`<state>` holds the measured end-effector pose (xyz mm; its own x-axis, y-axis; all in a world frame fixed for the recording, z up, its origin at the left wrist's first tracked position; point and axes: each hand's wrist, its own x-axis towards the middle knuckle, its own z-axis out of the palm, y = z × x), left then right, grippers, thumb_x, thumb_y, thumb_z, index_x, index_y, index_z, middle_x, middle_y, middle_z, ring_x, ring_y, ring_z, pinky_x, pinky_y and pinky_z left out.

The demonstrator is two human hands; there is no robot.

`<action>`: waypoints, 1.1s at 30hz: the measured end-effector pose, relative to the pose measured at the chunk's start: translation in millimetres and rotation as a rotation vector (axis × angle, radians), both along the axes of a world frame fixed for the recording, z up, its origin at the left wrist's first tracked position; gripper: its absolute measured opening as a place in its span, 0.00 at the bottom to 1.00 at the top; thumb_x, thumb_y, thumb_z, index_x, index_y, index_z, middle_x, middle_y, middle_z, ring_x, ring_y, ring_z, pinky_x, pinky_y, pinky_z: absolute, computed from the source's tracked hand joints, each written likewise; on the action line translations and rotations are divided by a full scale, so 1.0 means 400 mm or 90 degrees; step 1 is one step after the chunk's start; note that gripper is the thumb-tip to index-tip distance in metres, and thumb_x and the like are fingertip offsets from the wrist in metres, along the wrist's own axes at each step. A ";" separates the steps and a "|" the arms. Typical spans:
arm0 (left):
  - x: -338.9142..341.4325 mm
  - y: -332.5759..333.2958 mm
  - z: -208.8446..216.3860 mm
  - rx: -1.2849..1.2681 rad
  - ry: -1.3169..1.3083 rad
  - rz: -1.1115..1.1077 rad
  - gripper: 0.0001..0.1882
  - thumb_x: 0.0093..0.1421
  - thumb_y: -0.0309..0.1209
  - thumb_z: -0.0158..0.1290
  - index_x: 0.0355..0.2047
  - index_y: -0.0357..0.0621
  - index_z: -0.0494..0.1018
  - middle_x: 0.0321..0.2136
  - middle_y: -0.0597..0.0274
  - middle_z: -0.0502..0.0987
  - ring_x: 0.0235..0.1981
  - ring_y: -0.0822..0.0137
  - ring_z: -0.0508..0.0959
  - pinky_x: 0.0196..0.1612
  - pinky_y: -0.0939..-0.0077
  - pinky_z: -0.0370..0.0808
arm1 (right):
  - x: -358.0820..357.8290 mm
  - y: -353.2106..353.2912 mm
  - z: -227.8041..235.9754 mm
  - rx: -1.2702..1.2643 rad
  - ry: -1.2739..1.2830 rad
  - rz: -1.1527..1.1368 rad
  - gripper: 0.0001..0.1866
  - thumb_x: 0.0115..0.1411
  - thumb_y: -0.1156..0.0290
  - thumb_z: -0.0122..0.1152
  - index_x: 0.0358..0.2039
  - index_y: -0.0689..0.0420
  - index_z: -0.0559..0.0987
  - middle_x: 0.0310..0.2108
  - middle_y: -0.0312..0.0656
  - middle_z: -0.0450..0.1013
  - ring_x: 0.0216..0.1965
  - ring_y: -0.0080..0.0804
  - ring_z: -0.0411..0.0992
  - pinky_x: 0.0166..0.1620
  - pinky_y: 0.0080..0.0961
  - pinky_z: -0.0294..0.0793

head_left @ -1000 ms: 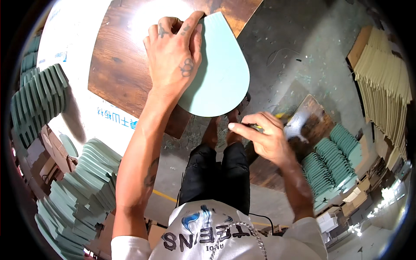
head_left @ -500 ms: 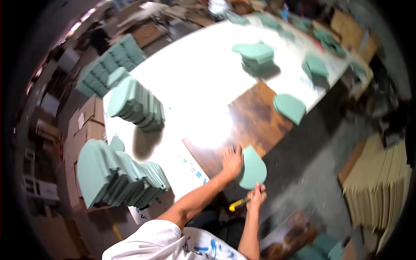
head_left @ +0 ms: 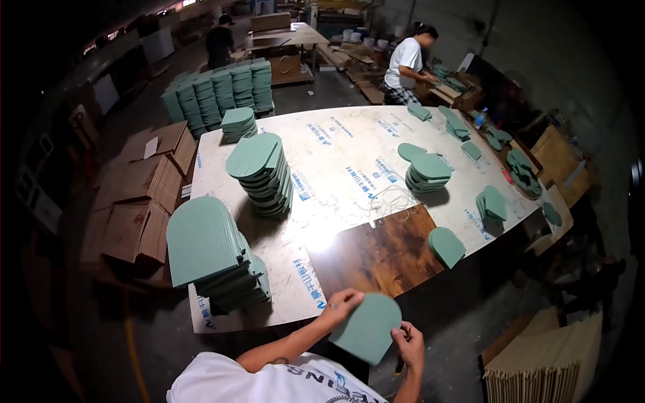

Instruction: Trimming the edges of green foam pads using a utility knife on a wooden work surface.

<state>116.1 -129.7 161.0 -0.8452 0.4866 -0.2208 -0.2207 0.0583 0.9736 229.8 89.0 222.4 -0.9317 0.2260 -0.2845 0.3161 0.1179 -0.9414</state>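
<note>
A flat green panel [head_left: 368, 328] with one rounded end is held up in front of me, off the table's near edge. My left hand [head_left: 341, 307] pinches its upper left rim, thumb and fingers closed. My right hand [head_left: 409, 344] grips its right edge with the fingers closed on it. Below the right hand a small yellow bit of a cutter [head_left: 399, 367] shows, mostly hidden behind the panel and hand. Just beyond the panel, a glossy brown board [head_left: 376, 252] lies on the white table [head_left: 322, 161]. Another green panel [head_left: 446, 246] rests across its right edge.
Tall stacks of green panels [head_left: 201, 242] stand along the table's left side; a smaller stack [head_left: 428, 173] sits right of centre. Cartons [head_left: 138, 208] lie left of the table. Tan sheets [head_left: 544, 366] are stacked at lower right. A co-worker [head_left: 406, 67] works beyond the far edge.
The panel has come off the brown board's near edge toward me, and its rounded end now points away. My right hand has moved up its right side. The view has tilted up.
</note>
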 end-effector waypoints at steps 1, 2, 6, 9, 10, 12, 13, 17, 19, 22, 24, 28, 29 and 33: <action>0.000 0.019 0.000 0.125 -0.130 0.131 0.19 0.70 0.44 0.56 0.47 0.39 0.78 0.38 0.63 0.80 0.39 0.70 0.77 0.45 0.71 0.75 | 0.010 0.005 0.008 -0.027 0.003 0.002 0.12 0.66 0.70 0.64 0.44 0.65 0.81 0.26 0.25 0.71 0.26 0.11 0.62 0.29 0.16 0.62; -0.002 0.034 -0.002 0.244 -0.262 0.266 0.19 0.71 0.43 0.55 0.48 0.39 0.78 0.39 0.62 0.80 0.40 0.68 0.78 0.47 0.70 0.75 | 0.017 0.012 0.014 -0.056 0.003 0.001 0.13 0.65 0.72 0.65 0.46 0.66 0.81 0.29 0.26 0.74 0.29 0.11 0.64 0.33 0.15 0.65; -0.031 0.067 0.231 0.355 -0.235 0.199 0.19 0.70 0.43 0.55 0.50 0.40 0.76 0.40 0.63 0.80 0.41 0.70 0.79 0.46 0.70 0.79 | -0.036 0.110 0.050 0.042 0.190 0.049 0.13 0.62 0.69 0.67 0.43 0.64 0.82 0.20 0.24 0.61 0.24 0.13 0.58 0.28 0.18 0.59; -0.075 0.097 0.354 0.217 -0.129 0.100 0.24 0.71 0.41 0.55 0.57 0.32 0.74 0.30 0.62 0.81 0.19 0.75 0.77 0.17 0.83 0.71 | -0.060 0.239 0.157 -0.014 0.235 0.162 0.14 0.63 0.68 0.66 0.44 0.66 0.82 0.22 0.29 0.71 0.24 0.14 0.64 0.28 0.17 0.62; -0.085 0.115 0.403 0.175 -0.070 0.014 0.24 0.71 0.41 0.55 0.56 0.31 0.75 0.34 0.61 0.82 0.21 0.77 0.77 0.19 0.83 0.72 | -0.069 0.273 0.180 -0.048 0.274 0.170 0.14 0.63 0.69 0.65 0.44 0.67 0.82 0.23 0.32 0.73 0.23 0.14 0.65 0.27 0.17 0.62; -0.093 0.180 0.471 0.126 -0.036 -0.050 0.21 0.69 0.39 0.58 0.53 0.33 0.78 0.44 0.60 0.83 0.45 0.70 0.81 0.51 0.77 0.75 | -0.093 0.363 0.202 -0.091 0.316 0.244 0.14 0.61 0.71 0.66 0.43 0.67 0.82 0.24 0.37 0.77 0.22 0.17 0.68 0.26 0.18 0.64; -0.095 0.208 0.496 0.044 -0.043 -0.073 0.20 0.69 0.38 0.58 0.52 0.33 0.79 0.42 0.60 0.83 0.44 0.70 0.81 0.50 0.77 0.75 | -0.100 0.393 0.223 -0.095 0.304 0.247 0.14 0.61 0.71 0.66 0.43 0.67 0.82 0.24 0.37 0.77 0.22 0.17 0.68 0.26 0.18 0.64; -0.078 0.340 0.591 -0.145 0.026 -0.177 0.17 0.67 0.38 0.60 0.46 0.35 0.82 0.37 0.60 0.84 0.40 0.71 0.82 0.46 0.76 0.76 | -0.120 0.450 0.274 -0.025 0.379 0.352 0.13 0.58 0.73 0.68 0.42 0.66 0.83 0.24 0.43 0.79 0.19 0.22 0.71 0.25 0.22 0.67; -0.056 0.381 0.592 -0.235 0.184 -0.246 0.17 0.64 0.41 0.62 0.42 0.38 0.84 0.31 0.58 0.84 0.34 0.69 0.82 0.40 0.74 0.77 | -0.121 0.457 0.293 0.029 0.355 0.403 0.12 0.58 0.73 0.68 0.41 0.63 0.83 0.22 0.44 0.78 0.17 0.27 0.72 0.23 0.25 0.67; -0.039 0.429 0.620 -0.370 0.316 -0.365 0.18 0.63 0.42 0.64 0.42 0.38 0.83 0.28 0.56 0.84 0.31 0.66 0.82 0.38 0.71 0.77 | -0.134 0.454 0.303 0.116 0.383 0.480 0.11 0.58 0.73 0.69 0.40 0.62 0.84 0.21 0.45 0.77 0.16 0.29 0.71 0.23 0.26 0.68; -0.041 0.427 0.616 -0.369 0.314 -0.347 0.19 0.62 0.43 0.64 0.41 0.37 0.83 0.28 0.54 0.84 0.30 0.64 0.83 0.37 0.70 0.77 | -0.134 0.462 0.309 0.136 0.368 0.486 0.11 0.58 0.72 0.70 0.40 0.63 0.83 0.21 0.46 0.76 0.16 0.31 0.72 0.23 0.27 0.68; -0.077 0.383 0.624 -0.222 0.216 -0.283 0.19 0.64 0.42 0.63 0.42 0.36 0.83 0.31 0.60 0.84 0.33 0.70 0.82 0.39 0.72 0.78 | -0.136 0.464 0.344 0.057 0.385 0.419 0.11 0.59 0.73 0.68 0.40 0.65 0.83 0.26 0.47 0.80 0.20 0.29 0.76 0.25 0.22 0.71; -0.070 0.370 0.627 -0.179 0.139 -0.238 0.18 0.64 0.41 0.63 0.42 0.36 0.83 0.32 0.61 0.84 0.34 0.70 0.82 0.38 0.73 0.77 | -0.131 0.465 0.344 0.051 0.404 0.409 0.11 0.59 0.74 0.68 0.40 0.66 0.83 0.27 0.46 0.80 0.20 0.28 0.76 0.25 0.22 0.70; -0.082 0.316 0.626 -0.019 0.028 -0.099 0.18 0.65 0.40 0.63 0.44 0.35 0.83 0.35 0.61 0.84 0.36 0.71 0.82 0.39 0.76 0.78 | -0.144 0.462 0.354 0.038 0.466 0.356 0.11 0.59 0.75 0.67 0.40 0.68 0.83 0.27 0.45 0.81 0.21 0.25 0.76 0.26 0.20 0.70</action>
<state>83.2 -3.4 411.5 -0.7695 0.6060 -0.2016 -0.1637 0.1180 0.9794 172.4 274.0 363.9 -0.8531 -0.3152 0.4158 -0.4725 0.1286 -0.8719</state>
